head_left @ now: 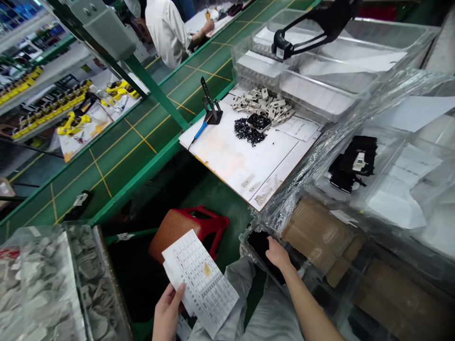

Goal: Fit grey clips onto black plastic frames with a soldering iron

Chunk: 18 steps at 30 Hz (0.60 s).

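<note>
My left hand (168, 309) grips a printed white sheet (202, 279) at its lower edge, holding it up over my lap. The sheet carries a dense table of small print, with a yellow mark near its middle and a second sheet showing behind it. My right hand (277, 252) rests on a flat black object (261, 247) inside a clear plastic tray (249, 241) at my lower right. Its fingers hide part of the object, and I cannot tell whether they grip it.
Ahead, a white work board (227, 156) holds a blue-handled soldering iron (199, 133), its stand, black and beige parts. Clear trays (320, 80) stand beyond it. A bag of grey parts (35, 289) lies lower left, near a red stool (188, 232). A co-worker (167, 33) sits beyond a green bench.
</note>
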Tool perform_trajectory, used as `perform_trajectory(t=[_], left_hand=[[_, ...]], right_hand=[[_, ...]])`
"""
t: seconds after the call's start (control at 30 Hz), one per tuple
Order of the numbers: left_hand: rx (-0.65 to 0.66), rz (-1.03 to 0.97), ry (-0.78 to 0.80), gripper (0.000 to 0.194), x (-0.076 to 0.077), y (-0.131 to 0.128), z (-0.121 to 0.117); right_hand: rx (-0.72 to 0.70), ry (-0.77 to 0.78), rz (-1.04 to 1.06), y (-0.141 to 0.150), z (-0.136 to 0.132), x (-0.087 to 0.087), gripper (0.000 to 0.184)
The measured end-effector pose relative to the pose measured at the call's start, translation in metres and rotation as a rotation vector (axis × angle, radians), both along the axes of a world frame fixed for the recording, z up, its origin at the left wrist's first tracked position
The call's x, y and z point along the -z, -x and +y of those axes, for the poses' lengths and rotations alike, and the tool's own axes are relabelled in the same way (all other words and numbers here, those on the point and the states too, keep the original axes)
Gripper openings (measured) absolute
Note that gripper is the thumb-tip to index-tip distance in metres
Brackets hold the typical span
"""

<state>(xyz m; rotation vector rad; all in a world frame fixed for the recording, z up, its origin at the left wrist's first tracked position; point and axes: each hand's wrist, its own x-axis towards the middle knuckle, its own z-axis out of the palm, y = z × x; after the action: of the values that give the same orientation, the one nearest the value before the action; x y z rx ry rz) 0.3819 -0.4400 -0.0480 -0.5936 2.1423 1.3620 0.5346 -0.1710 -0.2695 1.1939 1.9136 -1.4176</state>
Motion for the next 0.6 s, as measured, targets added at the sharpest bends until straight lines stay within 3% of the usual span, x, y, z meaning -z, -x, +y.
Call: perform_trajectory(t=[0.17, 0.33, 0.47, 0.6], left_hand=[[-0.045, -0.095, -0.148, 0.059, 0.001, -0.013, 0.0], [0.041, -0.117, -0.26, 0.063, 0.003, -0.007, 0.007], [0.216, -0.118, -0.347, 0.059, -0.002, 0.002, 0.035], [0.662, -0.16, -0.396, 0.055, -0.003, -0.007, 0.091]], right_hand=[[-0.038, -0.074, -0.047, 0.012, -0.017, -0.012, 0.033], [0.19, -0.15, 0.039, 0.015, -0.028, -0.028, 0.04], [0.423, -0.043, 0.269, 0.013, -0.041, -0.074, 0.044], [0.673, 0.149, 0.575, -0.006, -0.07, -0.141, 0.063]])
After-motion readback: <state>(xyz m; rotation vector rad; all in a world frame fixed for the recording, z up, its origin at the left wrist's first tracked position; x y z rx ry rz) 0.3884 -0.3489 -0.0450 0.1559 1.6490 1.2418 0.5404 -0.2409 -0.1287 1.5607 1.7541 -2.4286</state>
